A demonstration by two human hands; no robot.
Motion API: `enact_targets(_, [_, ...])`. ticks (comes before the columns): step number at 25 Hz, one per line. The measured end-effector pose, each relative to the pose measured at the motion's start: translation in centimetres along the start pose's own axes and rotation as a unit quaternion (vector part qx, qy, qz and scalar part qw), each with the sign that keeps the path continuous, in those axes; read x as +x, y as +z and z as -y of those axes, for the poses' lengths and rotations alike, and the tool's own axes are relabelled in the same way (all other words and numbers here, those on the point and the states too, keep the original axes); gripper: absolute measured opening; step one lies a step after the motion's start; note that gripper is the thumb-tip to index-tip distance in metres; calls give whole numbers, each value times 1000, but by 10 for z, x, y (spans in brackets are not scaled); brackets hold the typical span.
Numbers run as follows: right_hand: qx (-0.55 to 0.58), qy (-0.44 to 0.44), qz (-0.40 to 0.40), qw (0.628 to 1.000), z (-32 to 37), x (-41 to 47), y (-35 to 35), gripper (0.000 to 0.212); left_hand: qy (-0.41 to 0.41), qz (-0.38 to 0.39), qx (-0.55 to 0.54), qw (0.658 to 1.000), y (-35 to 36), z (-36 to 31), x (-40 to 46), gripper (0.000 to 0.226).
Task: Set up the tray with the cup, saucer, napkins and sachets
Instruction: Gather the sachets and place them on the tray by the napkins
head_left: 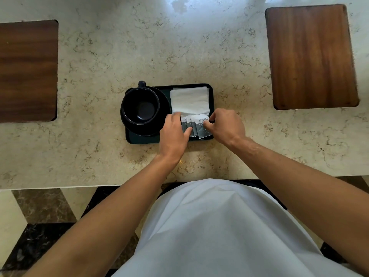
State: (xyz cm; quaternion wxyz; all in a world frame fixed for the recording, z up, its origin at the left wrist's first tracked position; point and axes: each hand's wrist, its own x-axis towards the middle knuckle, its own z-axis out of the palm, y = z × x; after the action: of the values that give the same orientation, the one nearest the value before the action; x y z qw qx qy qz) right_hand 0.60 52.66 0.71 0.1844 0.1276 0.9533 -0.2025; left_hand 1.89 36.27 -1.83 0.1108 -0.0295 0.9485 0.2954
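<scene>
A dark rectangular tray (139,139) lies on the marble counter. On its left half a black cup (140,105) stands on a black saucer (163,108), handle pointing away from me. White napkins (189,101) lie flat in the tray's far right part. In front of them, several grey and white sachets (203,127) overlap in a row. My left hand (173,134) rests on the left sachets, fingers curled over them. My right hand (226,124) pinches the rightmost sachet at its upper right corner.
Two wooden boards are set into the counter, one at the far left (28,70) and one at the far right (311,56). The counter's front edge (60,186) runs just before my body. Patterned floor tiles show below.
</scene>
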Motion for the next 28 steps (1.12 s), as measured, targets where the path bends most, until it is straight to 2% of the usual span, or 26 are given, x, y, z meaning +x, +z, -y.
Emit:
enact_targets(3, [13, -22, -24, 999, -3, -2, 2, 27, 26, -18, 8, 999, 2, 1, -5, 63])
enact_targets(6, [55, -97, -6, 994, -8, -2, 4, 31, 46, -20, -3, 999, 2, 3, -8, 52])
enact_targets(10, [35, -158, 24, 986, -8, 1, 7, 41, 68, 6, 0, 998, 2, 4, -9, 46])
enact_targets(15, [8, -153, 35, 988, -6, 4, 13, 40, 84, 15, 60, 995, 4, 3, -10, 42])
enact_targets(28, [7, -151, 22, 988, -11, 6, 16, 44, 78, 35, 59, 995, 2, 3, -12, 44])
